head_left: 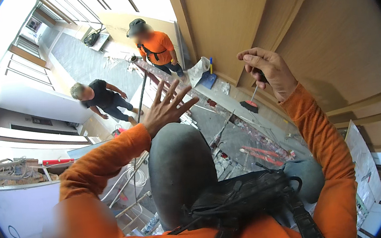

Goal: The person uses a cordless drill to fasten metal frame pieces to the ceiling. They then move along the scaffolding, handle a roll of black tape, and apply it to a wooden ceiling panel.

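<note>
My left hand (167, 106) is held out in front of my raised knee, fingers spread, with nothing in it. On the right, my right hand (270, 71) is up before the wooden panels (230, 12), fingers curled in. Something small and dark (262, 77) shows inside its grip; what it is, I cannot make out. Below that hand, a broom head (248, 106) with red and black parts is on the floor, its pale handle rising toward the hand. A black bag (235, 193) lies across my lap.
A person in orange (157, 43) stands ahead, another in black (101, 100) to the left. Far below are a long dirty beam (242, 127), a blue dustpan (206, 79), a white sack (200, 68), red bars (265, 155) and coiled white cable (137, 176). A dark pole (143, 95) stands near my left hand.
</note>
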